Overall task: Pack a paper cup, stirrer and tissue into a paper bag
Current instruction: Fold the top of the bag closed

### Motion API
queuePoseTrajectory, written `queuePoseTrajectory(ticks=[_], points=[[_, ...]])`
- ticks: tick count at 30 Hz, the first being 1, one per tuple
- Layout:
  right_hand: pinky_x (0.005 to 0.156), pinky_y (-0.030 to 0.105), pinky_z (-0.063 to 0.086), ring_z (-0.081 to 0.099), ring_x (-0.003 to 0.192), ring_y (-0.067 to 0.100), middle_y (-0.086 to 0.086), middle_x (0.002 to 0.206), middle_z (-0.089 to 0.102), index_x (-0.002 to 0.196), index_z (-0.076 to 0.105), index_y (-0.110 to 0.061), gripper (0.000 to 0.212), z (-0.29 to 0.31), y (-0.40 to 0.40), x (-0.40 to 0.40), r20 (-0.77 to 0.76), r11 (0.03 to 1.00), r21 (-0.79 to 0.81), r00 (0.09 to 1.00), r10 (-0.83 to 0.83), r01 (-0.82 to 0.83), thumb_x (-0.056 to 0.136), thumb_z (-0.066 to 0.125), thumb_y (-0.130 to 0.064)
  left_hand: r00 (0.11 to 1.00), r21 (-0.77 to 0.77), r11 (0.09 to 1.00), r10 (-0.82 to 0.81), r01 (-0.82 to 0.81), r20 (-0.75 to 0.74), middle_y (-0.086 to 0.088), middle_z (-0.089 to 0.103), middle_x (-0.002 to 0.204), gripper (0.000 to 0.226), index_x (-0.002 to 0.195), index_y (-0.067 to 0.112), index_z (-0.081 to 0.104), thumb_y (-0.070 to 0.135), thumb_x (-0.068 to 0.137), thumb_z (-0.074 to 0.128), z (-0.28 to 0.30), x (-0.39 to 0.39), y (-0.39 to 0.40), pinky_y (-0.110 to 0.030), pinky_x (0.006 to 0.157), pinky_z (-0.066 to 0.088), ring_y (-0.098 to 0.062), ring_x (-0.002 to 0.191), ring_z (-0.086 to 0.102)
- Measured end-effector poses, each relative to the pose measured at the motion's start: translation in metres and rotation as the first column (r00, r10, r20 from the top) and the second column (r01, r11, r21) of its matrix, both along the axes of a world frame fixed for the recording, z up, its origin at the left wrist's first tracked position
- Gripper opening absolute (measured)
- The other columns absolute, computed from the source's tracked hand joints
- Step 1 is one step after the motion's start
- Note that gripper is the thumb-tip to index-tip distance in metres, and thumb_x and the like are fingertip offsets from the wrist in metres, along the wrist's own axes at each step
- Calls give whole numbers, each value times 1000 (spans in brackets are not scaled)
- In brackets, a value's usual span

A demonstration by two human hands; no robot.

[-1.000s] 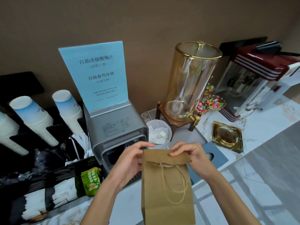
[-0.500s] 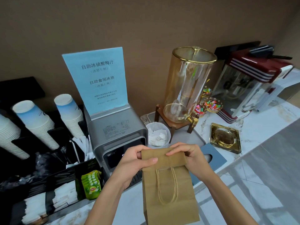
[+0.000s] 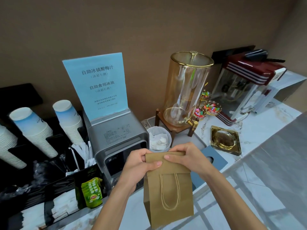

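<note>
Over the last second the top of the paper bag (image 3: 167, 191) has gone from a shallow crease to a wider flap folded down toward me, its lower edge now sitting just above where the string handles (image 3: 169, 191) meet the front, so I read this as closing the bag rather than filling it. I cannot see inside, so I cannot tell whether a cup, stirrer and tissue are in there. My left hand (image 3: 139, 165) is closed on the left end of the fold, thumb pressed flat on the flap, fingers hidden behind. My right hand (image 3: 184, 156) pinches the right end the same way, thumb on the front, fingers curled over the top edge. The bag stands upright on the marble counter (image 3: 259, 135), in front of the grey machine (image 3: 119, 143). The stacked cups (image 3: 34, 130) and wrapped stirrers (image 3: 83, 153) sit well apart to my left.
</note>
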State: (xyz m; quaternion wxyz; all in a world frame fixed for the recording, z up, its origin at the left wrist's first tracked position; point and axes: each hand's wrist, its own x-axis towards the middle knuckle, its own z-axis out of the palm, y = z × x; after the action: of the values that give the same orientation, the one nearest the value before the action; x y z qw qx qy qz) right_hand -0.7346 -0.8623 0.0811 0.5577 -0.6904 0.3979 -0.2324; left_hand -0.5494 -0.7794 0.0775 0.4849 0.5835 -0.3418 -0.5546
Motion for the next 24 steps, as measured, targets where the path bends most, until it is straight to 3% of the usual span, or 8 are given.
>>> queuePoseTrajectory(ticks=[5,13,17,20,24], points=[[67,22,59,74,75,15,8,85,80,88,81,-9,16,7,1,1,-36,996,19,996,87,-87,80,81,-23,999,6,1000,-21,21,49,-6,76,71,14,88,-1,70,4,78,78,2,-4,1,-21,53,54,-14,63,69],[72,27,61,73,77,18,21,91,78,94,77,4,18,16,3,-2,-23,997,5,997,74,-74,85,76,-11,998,26,998,48,-50,50,-5,75,64,8,79,4,72,0,75,78,10,-8,1,-20,46,51,-12,56,68],[80,29,61,74,90,22,19,102,77,106,75,1,18,17,5,-15,-4,983,94,987,160,-159,90,69,-2,997,44,998,44,-46,56,-6,75,64,9,74,4,71,2,75,79,9,-7,4,-21,48,51,-14,55,67],[80,28,61,75,89,20,13,98,78,101,78,-6,17,18,7,-20,-20,984,113,990,141,-138,92,65,1,998,42,999,13,-16,67,-9,76,67,9,75,3,71,3,75,79,10,-9,4,-24,50,54,-17,57,69],[75,21,58,75,86,10,-5,87,80,90,79,-20,20,21,16,-19,-154,996,-29,985,75,-80,92,67,-5,998,23,1000,-7,5,68,-9,76,67,9,74,6,71,2,75,79,11,-11,2,-23,49,53,-16,57,69]])
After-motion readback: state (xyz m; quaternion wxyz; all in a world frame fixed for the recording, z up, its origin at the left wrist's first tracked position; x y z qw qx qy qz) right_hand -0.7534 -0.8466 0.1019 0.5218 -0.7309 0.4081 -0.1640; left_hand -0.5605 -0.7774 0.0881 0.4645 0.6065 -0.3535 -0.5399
